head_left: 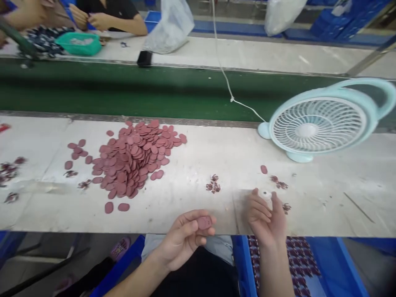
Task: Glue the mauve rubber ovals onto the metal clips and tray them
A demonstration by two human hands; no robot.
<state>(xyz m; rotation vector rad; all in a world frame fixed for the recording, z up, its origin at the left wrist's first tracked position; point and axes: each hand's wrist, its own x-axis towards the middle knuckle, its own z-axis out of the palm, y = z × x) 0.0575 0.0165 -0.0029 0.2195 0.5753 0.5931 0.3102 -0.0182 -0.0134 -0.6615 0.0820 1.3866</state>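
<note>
My left hand [177, 239] pinches a flat, dusky-pink oval piece [204, 223] between thumb and fingers, just above the table's front edge. Small dark marks show on that oval. To its right, my right hand [266, 220] is raised with a small white round piece [265, 194] with a dark centre between thumb and fingers. A big heap of like pink ovals [133, 156] lies left of my hands. Small dark-red, claw-like bits [213, 184] lie in a cluster between heap and right hand, with further such bits [279, 182] just beyond the right hand.
A pale blue fan [318, 123] stands at the back right, its white cord [229, 88] running up across a green channel [185, 97]. Below the edge, a blue crate [343, 264] holds rows of dark-red pieces. Across the channel, another person's hands [89, 18] are near a teal basket [89, 48].
</note>
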